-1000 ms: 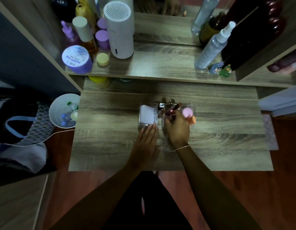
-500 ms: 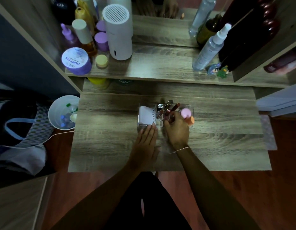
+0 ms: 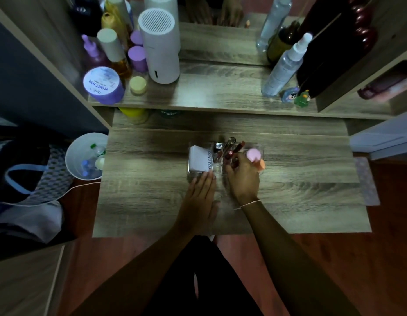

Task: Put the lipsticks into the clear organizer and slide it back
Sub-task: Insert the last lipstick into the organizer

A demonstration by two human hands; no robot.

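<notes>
A head-worn camera looks down on a wood-grain table [image 3: 152,201] with a shelf [image 3: 220,96] behind it. A clear organizer [image 3: 193,176] sits near the middle of the table, well forward of the shelf, so sliding it back is not yet done. The left hand [image 3: 199,199] lies flat with fingers [image 3: 208,179] straight and together, tips touching the organizer's near edge, most likely to brace it; it grips nothing. The right hand [image 3: 243,176] reaches over the organizer's right half with fingers curled; something dark red shows at the fingertips, probably a lipstick being lowered in, but the grip itself is too dim to confirm. Several lipsticks [image 3: 235,149] already stand tilted in the organizer's middle compartments, one capped with a red sticker reading what seems to be "10". In the organizer's left compartment stands a white box [image 3: 199,159] with partly legible side lettering ending in "skin". At the organizer's right end sit a pink sponge [image 3: 253,154] and an orange one [image 3: 261,165]. On the shelf, left of the organizer, a purple jar [image 3: 102,84] reads "MOIST HYA", seen upside down. Beside the jar stands a white cylinder [image 3: 161,53] with a slotted top. A spray bottle [image 3: 282,71] stands on the shelf to the right.
</notes>
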